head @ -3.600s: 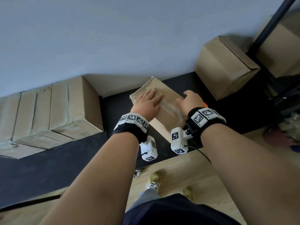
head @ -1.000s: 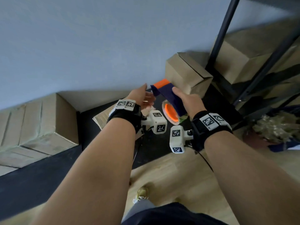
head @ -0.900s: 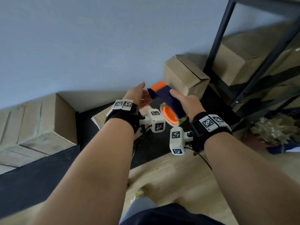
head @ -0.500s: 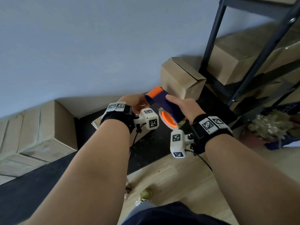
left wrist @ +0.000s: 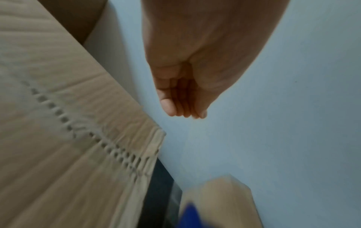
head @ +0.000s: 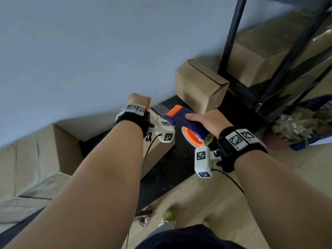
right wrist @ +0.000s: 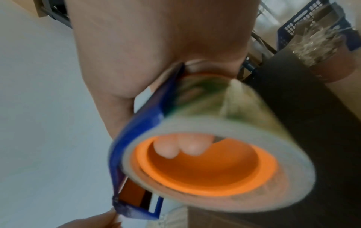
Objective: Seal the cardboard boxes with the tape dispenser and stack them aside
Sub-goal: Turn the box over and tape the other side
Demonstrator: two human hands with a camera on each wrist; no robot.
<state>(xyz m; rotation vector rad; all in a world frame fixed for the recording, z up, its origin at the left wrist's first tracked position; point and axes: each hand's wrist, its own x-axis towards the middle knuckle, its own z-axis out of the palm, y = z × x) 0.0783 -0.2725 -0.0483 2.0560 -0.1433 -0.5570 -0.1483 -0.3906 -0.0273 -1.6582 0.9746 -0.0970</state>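
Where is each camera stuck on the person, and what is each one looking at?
Head: on the head, looking down at both forearms, left hand, right hand, tape dispenser and cardboard box.
Left wrist: looks along the left hand toward the wall, the box beside it.
Right wrist: looks along the right hand, its grip on the dispenser.
Shared: head and right wrist both show the dispenser's orange core.

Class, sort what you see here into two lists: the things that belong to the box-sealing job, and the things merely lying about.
Belongs to the job:
- tape dispenser, gripped by the right hand
- strip of tape, pinched by the left hand
- cardboard box under the hands
- box by the wall

Lying about:
- metal rack
- blue basket
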